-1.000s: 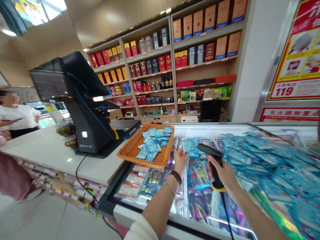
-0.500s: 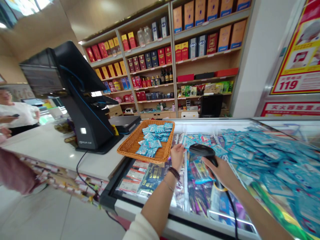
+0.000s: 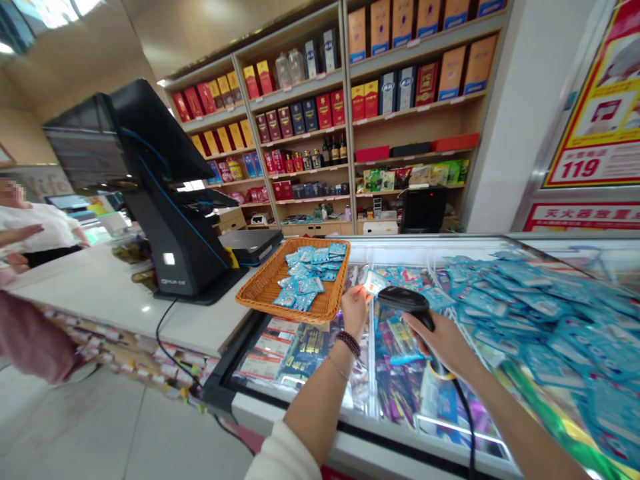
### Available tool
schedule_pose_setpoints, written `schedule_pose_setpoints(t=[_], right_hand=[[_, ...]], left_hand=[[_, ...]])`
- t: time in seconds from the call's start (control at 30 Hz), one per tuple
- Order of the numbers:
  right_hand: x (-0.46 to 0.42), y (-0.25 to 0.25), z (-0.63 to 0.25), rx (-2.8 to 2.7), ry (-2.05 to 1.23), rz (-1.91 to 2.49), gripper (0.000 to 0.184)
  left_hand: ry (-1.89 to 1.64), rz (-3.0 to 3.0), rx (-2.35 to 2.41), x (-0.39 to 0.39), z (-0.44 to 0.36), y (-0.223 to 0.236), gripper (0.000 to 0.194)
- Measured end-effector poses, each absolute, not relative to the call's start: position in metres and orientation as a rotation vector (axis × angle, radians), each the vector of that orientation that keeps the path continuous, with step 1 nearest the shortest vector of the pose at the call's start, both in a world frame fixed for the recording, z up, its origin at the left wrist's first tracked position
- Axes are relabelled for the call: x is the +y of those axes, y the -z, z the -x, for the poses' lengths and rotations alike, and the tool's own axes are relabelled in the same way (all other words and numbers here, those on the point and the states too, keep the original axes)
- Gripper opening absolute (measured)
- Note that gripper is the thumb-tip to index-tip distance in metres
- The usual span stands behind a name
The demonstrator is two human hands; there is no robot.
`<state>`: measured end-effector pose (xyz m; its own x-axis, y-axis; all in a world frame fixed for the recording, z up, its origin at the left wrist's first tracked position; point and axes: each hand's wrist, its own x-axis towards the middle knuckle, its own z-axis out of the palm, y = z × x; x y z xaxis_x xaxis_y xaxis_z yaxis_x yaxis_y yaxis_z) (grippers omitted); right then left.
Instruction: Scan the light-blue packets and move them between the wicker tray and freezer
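Clock dial laid flat on my view, 12 pointing away from me. My left hand (image 3: 354, 310) pinches one small blue packet (image 3: 373, 283) at its near edge, over the glass-topped case (image 3: 280, 417). My right hand (image 3: 443, 343) is wrapped round the handheld scanner (image 3: 404, 299), its head just beside the packet, which sits toward 10 o'clock of it. Bright light falls on packet and fingertips; whether a code faces the scanner, I cannot tell.

Handling, as I judge it: pinch by the rim so no fingertip shades the print; stretch the film flat, since creases and glare could spoil a read. Hold the scanner steady and tilt the packet slightly instead. A small gap beats contact. Give the cord (image 3: 469, 420), toward 5 o'clock of my right hand, some slack. Wicker basket (image 3: 257, 291) at 9 to 10 o'clock of the packet, loose pile (image 3: 520, 300) at 3.
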<state>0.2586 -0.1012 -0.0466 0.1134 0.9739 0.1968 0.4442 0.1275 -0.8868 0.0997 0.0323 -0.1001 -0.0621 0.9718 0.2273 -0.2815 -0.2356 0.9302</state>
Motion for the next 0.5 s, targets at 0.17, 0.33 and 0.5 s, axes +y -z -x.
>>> schedule_pose_setpoints(t=[0.17, 0.33, 0.5], right_hand=[[-0.098, 0.054, -0.260, -1.452, -0.720, 1.445, 0.047], [-0.100, 0.049, -0.267, -1.375, -0.750, 1.373, 0.047], [-0.107, 0.043, -0.302, -1.167, -0.805, 1.264, 0.051]], left_hand=[[-1.574, -0.993, 0.891, 0.031, -0.102, 0.099, 0.027], [-1.586, -0.975, 0.892, 0.026, -0.102, 0.095, 0.026], [-1.486, -0.992, 0.833, 0.015, -0.111, 0.084, 0.030]])
